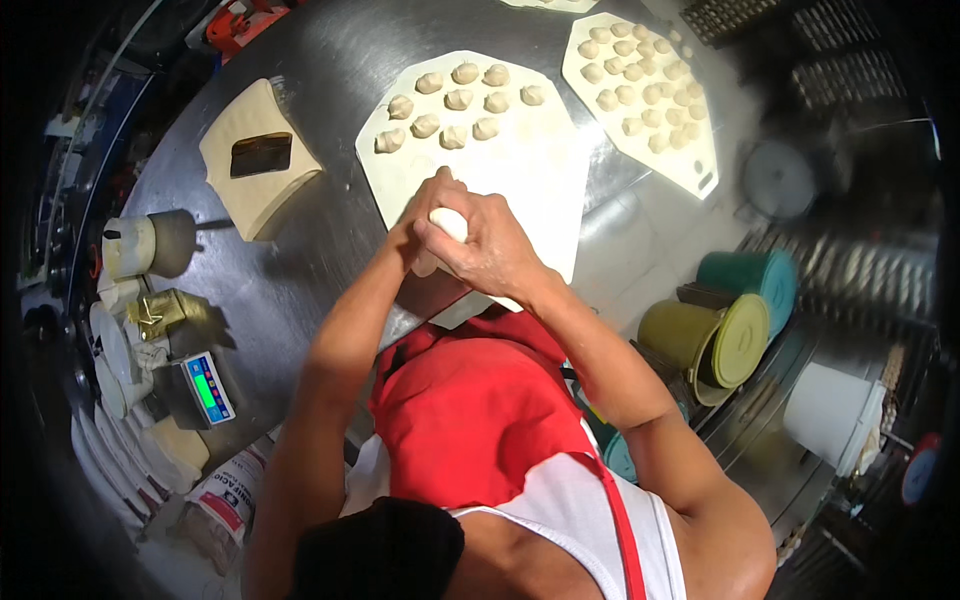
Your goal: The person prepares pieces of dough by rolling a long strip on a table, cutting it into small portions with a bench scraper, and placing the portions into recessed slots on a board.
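Note:
A smooth pale dough ball [448,224] bulges out between my two hands, just over the near part of a white cutting board [550,190]. My left hand [418,232] is wrapped around its left side. From the right, my right hand [493,240] closes over it with thumb and bent fingers, and the two hands touch. The underside of the dough is hidden. On the far half of the board sit several gathered dough balls [458,99] with pinched, uneven tops.
Far right, a second white board [690,170] carries several dough balls. A dough slab [232,140] with a dark rectangular block [262,155] lies on the metal table [330,70] at left. A digital scale [207,388] stands near the left edge. Lidded buckets [680,335] stand right.

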{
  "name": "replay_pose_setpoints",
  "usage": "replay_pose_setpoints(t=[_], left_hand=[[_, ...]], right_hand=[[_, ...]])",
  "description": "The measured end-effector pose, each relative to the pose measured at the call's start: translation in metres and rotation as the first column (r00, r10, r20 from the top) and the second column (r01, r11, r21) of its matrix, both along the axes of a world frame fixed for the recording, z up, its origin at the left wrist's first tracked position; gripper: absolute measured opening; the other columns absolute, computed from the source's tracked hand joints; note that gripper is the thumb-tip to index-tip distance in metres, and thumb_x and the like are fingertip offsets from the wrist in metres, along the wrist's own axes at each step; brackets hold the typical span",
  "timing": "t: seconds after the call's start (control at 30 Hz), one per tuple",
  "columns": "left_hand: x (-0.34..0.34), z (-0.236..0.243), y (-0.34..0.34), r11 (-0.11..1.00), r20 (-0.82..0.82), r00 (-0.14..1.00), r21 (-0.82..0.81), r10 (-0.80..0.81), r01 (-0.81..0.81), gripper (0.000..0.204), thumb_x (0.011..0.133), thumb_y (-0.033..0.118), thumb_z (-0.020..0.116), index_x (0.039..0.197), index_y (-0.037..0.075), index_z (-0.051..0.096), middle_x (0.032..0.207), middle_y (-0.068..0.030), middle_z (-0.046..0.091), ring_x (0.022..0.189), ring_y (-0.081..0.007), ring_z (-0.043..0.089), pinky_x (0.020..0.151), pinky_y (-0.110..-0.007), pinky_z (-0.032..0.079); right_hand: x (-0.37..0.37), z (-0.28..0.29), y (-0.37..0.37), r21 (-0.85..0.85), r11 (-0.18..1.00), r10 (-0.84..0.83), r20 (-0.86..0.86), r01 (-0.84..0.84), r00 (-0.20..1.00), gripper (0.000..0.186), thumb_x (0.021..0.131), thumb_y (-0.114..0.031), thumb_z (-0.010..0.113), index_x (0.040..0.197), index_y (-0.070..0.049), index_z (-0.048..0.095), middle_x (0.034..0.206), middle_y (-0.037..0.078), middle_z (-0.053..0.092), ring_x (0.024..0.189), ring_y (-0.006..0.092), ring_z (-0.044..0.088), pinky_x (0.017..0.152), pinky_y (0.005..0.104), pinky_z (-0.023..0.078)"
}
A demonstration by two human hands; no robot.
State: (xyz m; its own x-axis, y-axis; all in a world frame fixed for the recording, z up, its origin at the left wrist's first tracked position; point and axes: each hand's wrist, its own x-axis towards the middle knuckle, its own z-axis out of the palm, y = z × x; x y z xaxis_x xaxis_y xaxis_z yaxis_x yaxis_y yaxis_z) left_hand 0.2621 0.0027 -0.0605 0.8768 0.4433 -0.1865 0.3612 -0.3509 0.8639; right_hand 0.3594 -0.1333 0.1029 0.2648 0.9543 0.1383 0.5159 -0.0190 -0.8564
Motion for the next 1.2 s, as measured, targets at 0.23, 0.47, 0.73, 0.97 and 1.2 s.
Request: replay_pose_setpoints(t=[0.23,0.47,0.73,0.97,1.2], left_hand=[[0.019,0.030,-0.018,0.993,-0.093,0.991,0.068,0.098,-0.092,0.048,0.106,0.015,0.049,0.149,-0.005,0.046,0.125,-0.0260,0.062,0.119,-0.0324,0.063,0.111,-0.040,0.047],[0.014,0.044,-0.043,0.938,-0.078,0.971,-0.251,0.228,-0.240,0.059,0.104,0.004,0.059,0.160,-0.003,0.041,0.139,-0.0225,0.062,0.126,-0.0276,0.064,0.111,-0.038,0.048],[0.009,0.063,-0.048,0.986,-0.134,0.991,-0.167,-0.004,-0.018,0.036,0.112,0.030,0.053,0.111,-0.004,0.064,0.092,-0.0205,0.075,0.080,-0.0372,0.072,0.076,-0.051,0.055],[0.043,0.064,-0.044,0.943,-0.102,0.993,0.319,-0.065,0.095,0.031,0.097,0.018,0.062,0.108,-0.011,0.059,0.097,-0.0349,0.072,0.093,-0.0521,0.072,0.083,-0.056,0.057],[0.063,0.041,-0.036,0.987,-0.264,0.951,0.009,0.159,-0.162,0.047,0.097,0.019,0.060,0.127,-0.016,0.049,0.118,-0.0362,0.066,0.114,-0.0479,0.067,0.101,-0.050,0.053]], right_hand=[[0.173,-0.132,0.013,-0.071,0.910,-0.408,0.029,0.409,0.912,0.028,0.093,-0.010,0.074,0.120,-0.003,0.078,0.118,0.020,0.068,0.108,0.0366,0.069,0.094,0.0470,0.055],[0.104,-0.082,-0.001,-0.492,0.835,-0.359,-0.152,0.245,0.921,0.047,0.097,-0.035,0.075,0.137,-0.009,0.072,0.129,0.021,0.066,0.123,0.0407,0.063,0.105,0.0485,0.050],[0.068,-0.069,-0.017,-0.410,0.890,-0.226,-0.020,0.199,0.974,0.045,0.099,-0.040,0.075,0.112,0.002,0.068,0.088,0.017,0.073,0.079,0.0233,0.069,0.073,0.0389,0.054],[0.054,-0.035,-0.009,-0.161,0.916,-0.384,-0.089,0.367,0.919,0.030,0.098,-0.029,0.071,0.096,0.001,0.068,0.072,0.015,0.066,0.066,0.0207,0.060,0.067,0.0403,0.053],[0.143,-0.070,-0.027,-0.131,0.883,-0.469,-0.273,0.450,0.840,0.029,0.099,-0.026,0.066,0.110,0.000,0.071,0.089,0.018,0.074,0.078,0.0331,0.070,0.083,0.0415,0.055]])
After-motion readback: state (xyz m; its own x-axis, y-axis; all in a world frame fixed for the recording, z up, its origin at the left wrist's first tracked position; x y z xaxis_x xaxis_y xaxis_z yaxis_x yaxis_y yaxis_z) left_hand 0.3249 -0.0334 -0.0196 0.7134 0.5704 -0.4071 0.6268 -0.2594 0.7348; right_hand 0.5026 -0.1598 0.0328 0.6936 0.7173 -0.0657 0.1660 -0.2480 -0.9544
